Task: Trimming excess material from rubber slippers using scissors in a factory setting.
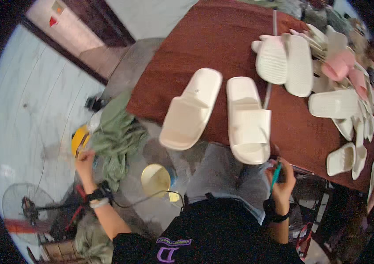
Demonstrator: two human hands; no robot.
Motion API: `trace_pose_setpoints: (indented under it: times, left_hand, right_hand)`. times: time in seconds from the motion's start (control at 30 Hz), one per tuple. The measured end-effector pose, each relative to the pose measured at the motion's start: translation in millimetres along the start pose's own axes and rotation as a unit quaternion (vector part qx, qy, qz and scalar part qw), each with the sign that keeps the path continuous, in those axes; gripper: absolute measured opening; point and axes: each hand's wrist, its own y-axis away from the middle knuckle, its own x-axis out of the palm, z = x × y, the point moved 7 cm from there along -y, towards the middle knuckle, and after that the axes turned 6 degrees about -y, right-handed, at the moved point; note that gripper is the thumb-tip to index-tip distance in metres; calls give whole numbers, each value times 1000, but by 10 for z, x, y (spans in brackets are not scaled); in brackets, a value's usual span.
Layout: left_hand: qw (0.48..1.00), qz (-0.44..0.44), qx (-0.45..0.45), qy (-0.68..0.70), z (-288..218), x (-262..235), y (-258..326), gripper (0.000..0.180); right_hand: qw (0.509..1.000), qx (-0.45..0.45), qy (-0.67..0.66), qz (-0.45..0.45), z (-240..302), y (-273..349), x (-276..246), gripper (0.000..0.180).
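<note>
Left hand stretches out toward eight o'clock, away from the table, and its blurred fingers reach the yellow object beside the heap of green cloth; whether they grip it I cannot tell. A dark band and a pale one circle that wrist. Right hand sits at about five o'clock, just under the near edge of the brown table, curled around a thin teal tool that stands upright in the fist. Directly above it, at twelve o'clock from the fist, a cream slide sandal overhangs the table edge, and its mate lies just beside it toward nine o'clock, tilted. More pale and pink sandals crowd the table toward two o'clock. A round yellow lid lies on the floor between the arms.
</note>
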Motion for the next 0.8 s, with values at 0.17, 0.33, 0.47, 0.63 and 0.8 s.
trace_pose_setpoints:
  times: [0.17, 0.33, 0.47, 0.63, 0.8]
  left_hand:
    - [956, 145, -250, 58, 1091, 817, 1293, 20]
    - [897, 165, -392, 118, 1974, 1579, 1946, 21]
    - [862, 181, -452, 145, 2163, 1922, 2119, 17]
    - [829, 212, -494, 155, 2398, 2184, 2177, 40]
    - [852, 230, -444, 156, 2002, 2290, 1982, 79]
  right_hand:
    - [999, 2, -36, -29, -176, -51, -68, 54]
    - [999, -39, -26, 6, -40, -141, 86, 62]
    - [999, -17, -13, 25, 125, -75, 193, 65]
    - [988, -59, 140, 5, 118, -24, 299, 61]
    - [937, -219, 273, -2, 455, -73, 530, 58]
